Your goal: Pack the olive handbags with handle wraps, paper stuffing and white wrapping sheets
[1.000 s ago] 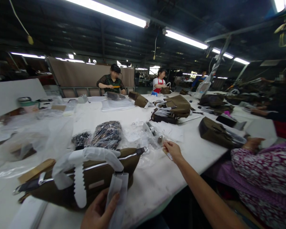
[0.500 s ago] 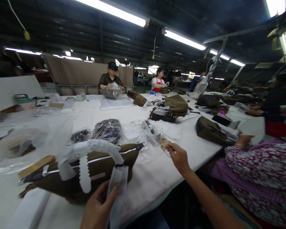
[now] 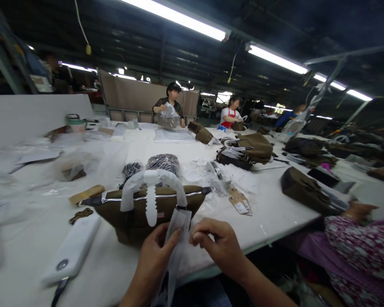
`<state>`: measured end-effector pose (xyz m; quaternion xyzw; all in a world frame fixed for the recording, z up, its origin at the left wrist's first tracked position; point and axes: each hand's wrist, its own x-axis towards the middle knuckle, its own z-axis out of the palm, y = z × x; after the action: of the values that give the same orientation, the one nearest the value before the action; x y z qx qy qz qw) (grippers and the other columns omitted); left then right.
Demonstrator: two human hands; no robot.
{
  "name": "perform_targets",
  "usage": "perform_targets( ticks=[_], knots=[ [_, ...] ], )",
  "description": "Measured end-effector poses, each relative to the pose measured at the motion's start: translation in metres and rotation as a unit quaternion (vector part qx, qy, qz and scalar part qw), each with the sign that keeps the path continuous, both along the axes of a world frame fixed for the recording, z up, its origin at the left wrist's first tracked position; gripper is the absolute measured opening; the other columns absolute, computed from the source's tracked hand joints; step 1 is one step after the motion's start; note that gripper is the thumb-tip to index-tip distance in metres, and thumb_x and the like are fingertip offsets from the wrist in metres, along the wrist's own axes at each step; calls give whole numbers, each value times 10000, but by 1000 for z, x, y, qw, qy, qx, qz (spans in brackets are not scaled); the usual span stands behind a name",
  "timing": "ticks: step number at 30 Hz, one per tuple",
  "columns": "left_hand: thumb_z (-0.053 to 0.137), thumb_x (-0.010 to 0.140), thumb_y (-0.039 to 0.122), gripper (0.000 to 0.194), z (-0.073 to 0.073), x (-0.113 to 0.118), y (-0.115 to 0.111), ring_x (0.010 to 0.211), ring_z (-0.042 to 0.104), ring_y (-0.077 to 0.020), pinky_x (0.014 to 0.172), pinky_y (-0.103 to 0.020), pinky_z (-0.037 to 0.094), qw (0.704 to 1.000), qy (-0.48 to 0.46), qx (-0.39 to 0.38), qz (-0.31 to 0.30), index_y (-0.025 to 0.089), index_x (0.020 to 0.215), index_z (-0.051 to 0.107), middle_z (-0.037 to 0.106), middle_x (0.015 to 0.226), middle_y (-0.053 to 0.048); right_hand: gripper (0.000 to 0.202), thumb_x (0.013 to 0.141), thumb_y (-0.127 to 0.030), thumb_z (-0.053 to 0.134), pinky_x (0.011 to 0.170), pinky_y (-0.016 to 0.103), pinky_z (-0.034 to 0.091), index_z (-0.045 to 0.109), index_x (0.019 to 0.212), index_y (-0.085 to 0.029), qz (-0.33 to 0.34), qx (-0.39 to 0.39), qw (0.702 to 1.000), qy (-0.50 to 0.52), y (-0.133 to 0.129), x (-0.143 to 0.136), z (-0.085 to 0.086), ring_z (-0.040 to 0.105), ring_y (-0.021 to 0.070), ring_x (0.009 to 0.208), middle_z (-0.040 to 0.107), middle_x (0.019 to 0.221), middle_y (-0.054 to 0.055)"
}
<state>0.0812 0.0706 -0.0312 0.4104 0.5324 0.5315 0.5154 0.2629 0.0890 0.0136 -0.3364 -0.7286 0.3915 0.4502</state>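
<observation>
An olive-brown handbag [image 3: 113, 215] with a silver zip stands on the table in front of me, its handle [image 3: 161, 175] wrapped in white padding. My left hand [image 3: 155, 256] grips a strap [image 3: 181, 219] covered in pale, translucent wrapping, thumb on top. The strap hangs from the handle's right end and drops past the table edge. Close to the strap's right side is my right hand [image 3: 219, 243], its thumb and fingertips pressed together; whatever they might hold is too small to make out. Brown cardboard tags [image 3: 240, 200] lie on the table beyond it.
A white power bank [image 3: 72, 251] with a black cable lies at the left. Plastic-wrapped dark items [image 3: 163, 162] sit behind the bag. More handbags [image 3: 254, 145] rest farther back. At the right is a co-worker's patterned sleeve [image 3: 361, 234]; other people work across the table.
My right hand has come back from the cardboard tags to beside the strap. My left hand still holds the strap. The view has turned left, and the co-worker opposite has lifted a plastic-wrapped bag.
</observation>
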Motion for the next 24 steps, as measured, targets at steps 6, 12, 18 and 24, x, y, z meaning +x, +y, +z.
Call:
perform_targets(
  ticks=[6,12,18,24],
  knots=[
    [770,764,505,418,0,-2,-1,957,728,-302,847,-331,552,1000,-4,20,-8,160,1000,763,792,990,-99,242,897,-399,679,597,260,464,710,801,-179,-60,-61,996,-13,14,-25,-18,597,152,631,672,704,25],
    [767,769,503,422,-6,-4,-1,965,725,-306,823,-326,554,1000,5,17,-14,160,1014,761,791,1018,-106,306,870,-419,680,541,254,397,670,674,-184,-160,-43,982,-91,25,-32,-28,563,146,561,641,601,10],
    [774,759,512,441,-5,-3,-2,959,721,-300,834,-322,548,1000,17,13,-14,164,1030,755,792,1019,-95,323,862,-458,691,572,271,393,694,672,-198,-176,-11,964,-198,32,-27,-21,621,167,579,687,616,25],
    [799,729,544,471,-11,-5,0,945,721,-287,790,-293,545,999,-42,-15,-22,162,1002,750,793,995,-85,460,748,-587,768,459,244,329,627,558,-192,-154,-153,965,-146,47,-16,-38,510,127,443,589,480,8]
  ],
)
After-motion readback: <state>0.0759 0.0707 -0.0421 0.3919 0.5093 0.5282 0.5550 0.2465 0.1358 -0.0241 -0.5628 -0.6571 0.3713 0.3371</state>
